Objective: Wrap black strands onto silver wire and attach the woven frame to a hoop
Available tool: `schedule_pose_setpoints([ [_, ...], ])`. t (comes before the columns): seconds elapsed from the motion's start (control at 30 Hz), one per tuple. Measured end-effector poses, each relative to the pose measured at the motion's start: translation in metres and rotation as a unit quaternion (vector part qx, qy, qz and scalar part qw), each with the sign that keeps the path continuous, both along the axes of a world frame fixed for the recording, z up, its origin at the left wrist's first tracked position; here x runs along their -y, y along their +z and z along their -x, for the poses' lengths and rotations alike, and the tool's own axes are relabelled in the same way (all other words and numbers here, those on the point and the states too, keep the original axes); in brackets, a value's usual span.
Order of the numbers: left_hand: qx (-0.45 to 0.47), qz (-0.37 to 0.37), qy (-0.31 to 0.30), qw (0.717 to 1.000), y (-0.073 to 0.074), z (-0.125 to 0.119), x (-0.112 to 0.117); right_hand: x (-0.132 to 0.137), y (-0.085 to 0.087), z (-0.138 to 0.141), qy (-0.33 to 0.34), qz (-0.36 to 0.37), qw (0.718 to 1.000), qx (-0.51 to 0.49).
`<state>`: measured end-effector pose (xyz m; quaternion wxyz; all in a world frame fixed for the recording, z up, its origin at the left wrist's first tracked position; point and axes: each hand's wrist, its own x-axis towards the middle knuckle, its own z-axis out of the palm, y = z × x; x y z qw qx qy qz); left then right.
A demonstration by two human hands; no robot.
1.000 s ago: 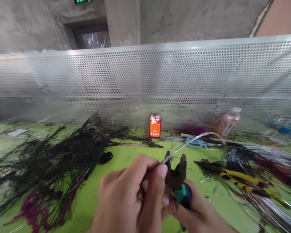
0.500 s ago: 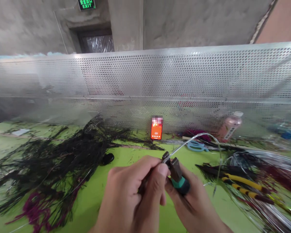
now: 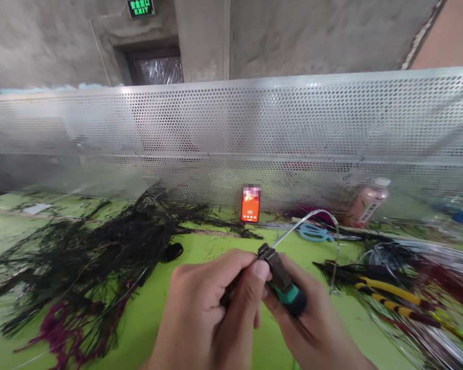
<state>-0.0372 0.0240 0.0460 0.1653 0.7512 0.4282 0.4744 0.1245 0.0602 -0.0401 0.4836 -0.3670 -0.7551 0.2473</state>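
In front of me, my right hand (image 3: 312, 313) is wrapped around pliers (image 3: 281, 275) with a dark metal head and green and black handles. The pliers' jaws are closed around a thin silvery wire (image 3: 293, 228), which arcs up and over to the right, its far end hanging down. Beside the jaws, my left hand (image 3: 219, 298) is closed, thumb and forefinger pinching the near part of the wire. What lies inside the left fist is mostly hidden.
A heap of black strands (image 3: 131, 246) covers the left of the green table (image 3: 204, 257), with purple yarn (image 3: 59, 329) in front. Blue-handled scissors (image 3: 314, 233), yellow-handled pliers (image 3: 393, 295), a pink bottle (image 3: 368, 203) and a lit phone (image 3: 250, 205) lie or stand beyond and right. A perforated metal panel (image 3: 231, 123) rises behind.
The pliers' jaws have come together, and the head has tipped slightly. The wire's arc has swung left and its hanging end is higher. My left hand has barely moved.
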Motion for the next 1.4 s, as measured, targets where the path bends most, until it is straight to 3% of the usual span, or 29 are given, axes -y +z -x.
schedule_pose_setpoints([
  [0.3,0.097,0.115,-0.066,0.986,-0.004,-0.001,-0.001,0.002,0.011,0.0,0.026,0.062,0.998,-0.02],
  [0.5,0.136,0.152,-0.087,0.975,-0.006,-0.002,-0.006,-0.006,0.005,0.003,0.051,0.102,0.993,-0.034],
  [0.6,0.095,0.112,-0.066,0.987,-0.006,-0.001,-0.006,-0.013,-0.001,0.009,0.064,0.102,0.991,-0.054],
  [0.7,0.008,0.005,0.009,1.0,-0.006,0.002,-0.007,-0.018,-0.001,0.012,0.071,0.098,0.991,-0.053],
  [0.83,-0.083,-0.078,0.06,0.992,-0.005,0.004,-0.008,-0.021,0.011,0.006,0.069,0.074,0.995,-0.013],
  [0.97,-0.117,-0.145,0.115,0.976,-0.008,0.005,-0.007,-0.017,0.024,-0.015,0.071,0.032,0.997,0.021],
  [1.17,-0.109,-0.164,0.126,0.972,-0.011,0.004,-0.007,-0.007,0.026,-0.044,0.03,0.048,0.993,0.107],
  [1.4,-0.108,-0.177,0.147,0.967,-0.01,0.0,-0.008,-0.005,0.034,-0.034,0.031,0.033,0.996,0.072],
])
